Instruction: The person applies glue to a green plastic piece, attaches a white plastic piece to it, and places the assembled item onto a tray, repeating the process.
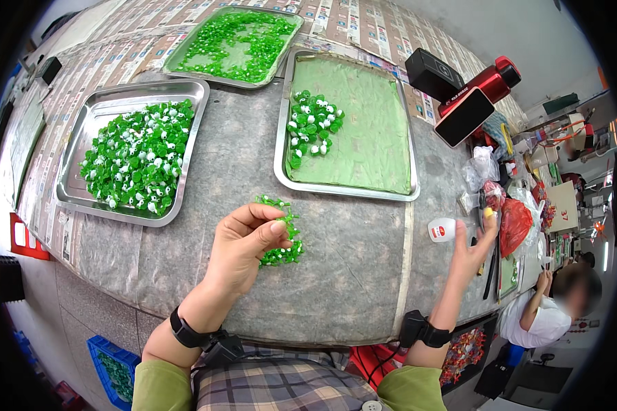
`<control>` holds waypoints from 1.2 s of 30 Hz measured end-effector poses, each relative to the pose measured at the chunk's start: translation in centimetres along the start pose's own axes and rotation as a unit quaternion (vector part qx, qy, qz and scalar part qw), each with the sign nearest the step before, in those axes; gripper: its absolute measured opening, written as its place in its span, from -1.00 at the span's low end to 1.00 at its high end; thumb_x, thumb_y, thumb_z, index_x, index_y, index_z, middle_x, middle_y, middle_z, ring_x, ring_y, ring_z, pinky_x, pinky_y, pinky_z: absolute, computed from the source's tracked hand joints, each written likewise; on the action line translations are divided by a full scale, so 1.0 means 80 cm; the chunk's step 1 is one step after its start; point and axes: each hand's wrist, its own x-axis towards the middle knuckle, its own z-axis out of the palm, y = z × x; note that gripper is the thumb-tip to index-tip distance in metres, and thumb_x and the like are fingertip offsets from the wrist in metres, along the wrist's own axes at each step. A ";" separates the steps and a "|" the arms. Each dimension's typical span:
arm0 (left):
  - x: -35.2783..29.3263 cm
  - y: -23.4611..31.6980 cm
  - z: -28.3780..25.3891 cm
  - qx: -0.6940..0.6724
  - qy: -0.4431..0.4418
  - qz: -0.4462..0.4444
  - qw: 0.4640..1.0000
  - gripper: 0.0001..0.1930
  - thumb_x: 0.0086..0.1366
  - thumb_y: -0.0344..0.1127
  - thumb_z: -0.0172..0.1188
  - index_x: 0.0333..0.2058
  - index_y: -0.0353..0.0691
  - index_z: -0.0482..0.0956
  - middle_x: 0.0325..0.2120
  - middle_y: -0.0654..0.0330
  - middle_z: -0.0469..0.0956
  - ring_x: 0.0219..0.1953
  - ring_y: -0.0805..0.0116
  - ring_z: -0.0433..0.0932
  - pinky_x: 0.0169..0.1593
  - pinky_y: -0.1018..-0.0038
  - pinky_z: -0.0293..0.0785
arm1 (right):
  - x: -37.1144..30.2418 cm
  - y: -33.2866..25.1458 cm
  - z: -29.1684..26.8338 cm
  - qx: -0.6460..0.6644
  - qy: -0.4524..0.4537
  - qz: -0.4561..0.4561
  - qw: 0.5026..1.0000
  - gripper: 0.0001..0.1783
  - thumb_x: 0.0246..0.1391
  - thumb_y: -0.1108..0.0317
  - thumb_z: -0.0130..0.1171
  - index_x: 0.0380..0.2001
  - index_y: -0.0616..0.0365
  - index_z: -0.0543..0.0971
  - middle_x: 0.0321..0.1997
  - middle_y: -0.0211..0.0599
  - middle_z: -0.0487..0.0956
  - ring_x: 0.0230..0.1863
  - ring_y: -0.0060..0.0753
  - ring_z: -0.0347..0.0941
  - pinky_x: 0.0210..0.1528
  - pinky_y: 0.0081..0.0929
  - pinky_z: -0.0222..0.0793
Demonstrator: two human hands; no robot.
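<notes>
Small green pieces [284, 256] piled on the surface [343, 274], just beside and partly behind left hand [243, 243], well left of right hand [470, 255]. Left pinched closed; can't tell if on a piece. Right open, near white bottle [441, 230], red-marked. Pile's long axis runs away from wearer; individual directions too small to tell.

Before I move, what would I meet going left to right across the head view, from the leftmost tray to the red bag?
Leftmost tray, left hand, green-lined tray, white container, right hand, red bag.
</notes>
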 end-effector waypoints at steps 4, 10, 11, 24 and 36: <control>-0.002 0.001 -0.002 -0.006 -0.003 -0.001 1.000 -0.88 0.05 -0.43 0.09 -0.39 -0.28 0.42 -0.54 0.24 0.45 -0.49 0.51 0.43 -0.35 0.56 0.44 | 0.020 -0.099 0.034 0.011 -0.136 -0.104 0.985 -0.78 -0.20 0.49 0.10 -0.38 0.27 0.43 -0.45 -0.31 0.44 -0.45 -0.53 0.32 -0.43 -0.62 0.19; 0.000 0.002 -0.003 0.000 0.007 -0.009 1.000 -0.87 0.05 -0.43 0.09 -0.39 -0.29 0.42 -0.54 0.26 0.45 -0.50 0.52 0.43 -0.35 0.57 0.43 | 0.024 -0.121 0.187 0.010 -0.374 -0.173 0.911 -0.81 -0.23 0.34 0.14 -0.48 0.19 0.50 -0.59 -0.31 0.43 -0.58 -0.46 0.33 -0.50 -0.57 0.23; 0.000 0.002 -0.003 0.000 0.008 -0.008 1.000 -0.87 0.05 -0.43 0.09 -0.39 -0.29 0.42 -0.54 0.26 0.45 -0.50 0.52 0.43 -0.35 0.57 0.43 | 0.022 -0.121 0.201 0.011 -0.374 -0.174 0.911 -0.81 -0.23 0.34 0.14 -0.48 0.19 0.50 -0.59 -0.31 0.43 -0.58 -0.46 0.33 -0.50 -0.57 0.23; -0.004 0.004 -0.001 -0.005 -0.030 -0.024 0.999 -0.88 0.05 -0.42 0.10 -0.40 -0.28 0.43 -0.52 0.23 0.46 -0.47 0.50 0.45 -0.35 0.57 0.43 | -0.025 -0.148 0.128 0.344 -0.520 0.085 0.777 -0.78 -0.20 0.51 0.13 -0.41 0.17 0.35 -0.47 -0.50 0.37 -0.41 -0.71 0.31 -0.31 -0.74 0.24; -0.004 -0.007 0.007 0.018 -0.063 -0.035 0.997 -0.87 0.05 -0.43 0.09 -0.39 -0.29 0.43 -0.45 0.18 0.48 -0.40 0.46 0.46 -0.32 0.55 0.43 | -0.069 -0.134 0.105 0.413 -0.494 0.155 0.749 -0.78 -0.22 0.52 0.17 -0.42 0.23 0.39 -0.44 -0.47 0.43 -0.39 -0.68 0.37 -0.32 -0.72 0.30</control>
